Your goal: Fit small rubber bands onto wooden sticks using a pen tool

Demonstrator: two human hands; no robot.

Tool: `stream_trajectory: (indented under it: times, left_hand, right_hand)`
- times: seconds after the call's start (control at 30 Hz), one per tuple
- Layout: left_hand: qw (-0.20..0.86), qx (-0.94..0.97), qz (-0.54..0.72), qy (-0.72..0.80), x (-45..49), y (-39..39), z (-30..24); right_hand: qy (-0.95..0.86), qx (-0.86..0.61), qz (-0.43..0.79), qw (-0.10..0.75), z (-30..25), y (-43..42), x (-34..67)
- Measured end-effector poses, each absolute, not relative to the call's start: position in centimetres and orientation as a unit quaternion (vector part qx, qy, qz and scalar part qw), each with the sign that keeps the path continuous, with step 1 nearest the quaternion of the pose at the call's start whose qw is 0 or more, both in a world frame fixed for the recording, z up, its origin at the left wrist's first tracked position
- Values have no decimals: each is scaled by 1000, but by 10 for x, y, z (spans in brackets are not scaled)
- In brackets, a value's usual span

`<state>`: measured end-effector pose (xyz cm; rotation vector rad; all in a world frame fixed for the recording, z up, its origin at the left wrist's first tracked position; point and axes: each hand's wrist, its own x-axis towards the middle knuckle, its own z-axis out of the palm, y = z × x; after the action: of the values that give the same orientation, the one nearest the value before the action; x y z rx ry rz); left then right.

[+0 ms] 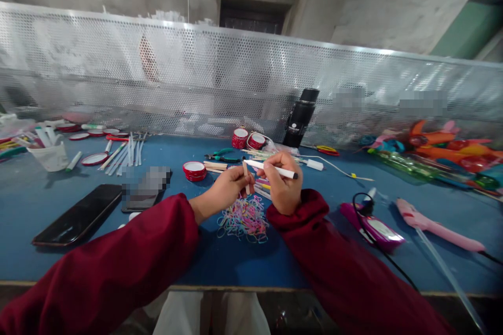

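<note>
Near the middle of the table, my left hand (228,188) pinches a flat wooden craft stick (246,175) held upright. My right hand (283,183) grips a white marker (255,164) with a black end, its tip close to the top of the stick; whether they touch I cannot tell. Just below both hands lies a loose heap of pastel rubber bands (244,222). Behind my left hand are more wooden sticks (215,166) and a red-and-white round tin (194,170). Several coloured pens (262,188) lie partly hidden between the hands.
Two phones (80,214) lie at left, near a white cup (50,156) of pens. Pliers (223,156) and a black thermos (302,118) are behind the hands, before a perforated metal screen (220,73). A purple device (373,225) with a cable and a pink glue gun (440,226) lie right.
</note>
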<state>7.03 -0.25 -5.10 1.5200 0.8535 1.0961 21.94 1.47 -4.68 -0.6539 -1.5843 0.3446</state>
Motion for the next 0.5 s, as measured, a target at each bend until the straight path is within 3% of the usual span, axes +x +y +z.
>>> stream_trajectory:
  times: [0.5]
  left_hand:
    - [494, 653, 446, 363, 69, 2, -56]
  right_hand:
    - [-677, -298, 130, 660, -44, 15, 220]
